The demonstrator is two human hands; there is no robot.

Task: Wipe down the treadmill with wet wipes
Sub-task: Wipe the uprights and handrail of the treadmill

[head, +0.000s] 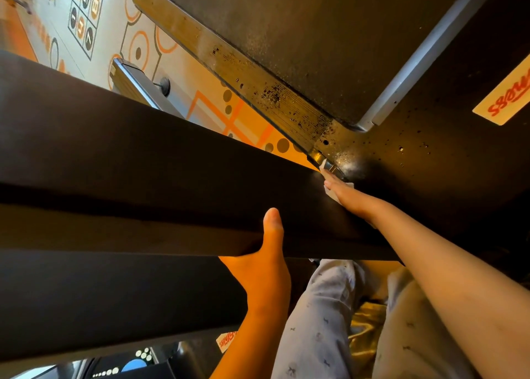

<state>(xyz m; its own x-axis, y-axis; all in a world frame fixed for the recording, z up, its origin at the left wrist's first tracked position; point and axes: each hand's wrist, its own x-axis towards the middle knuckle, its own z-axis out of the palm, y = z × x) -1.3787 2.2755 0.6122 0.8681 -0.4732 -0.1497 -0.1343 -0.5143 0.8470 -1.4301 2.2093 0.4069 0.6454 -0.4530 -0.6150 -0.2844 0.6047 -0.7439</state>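
Note:
The treadmill fills the view: its black belt (286, 34) at the top, a dusty tan side rail (243, 71) speckled with dark spots, and a black motor cover (430, 160). A wide black handrail (129, 183) crosses from the left. My left hand (268, 258) grips the handrail's end, thumb lying on top and fingers hidden beneath. My right hand (344, 195) reaches far down with straight fingers and presses a white wet wipe (329, 190) against the handrail's lower end, where the rail meets the motor cover. Most of the wipe is hidden under the hand.
A patterned orange and grey floor (200, 77) lies left of the treadmill, with another machine's base (137, 83) on it. An orange logo sticker (507, 94) sits on the motor cover. My legs in pale printed trousers (324, 321) show at the bottom.

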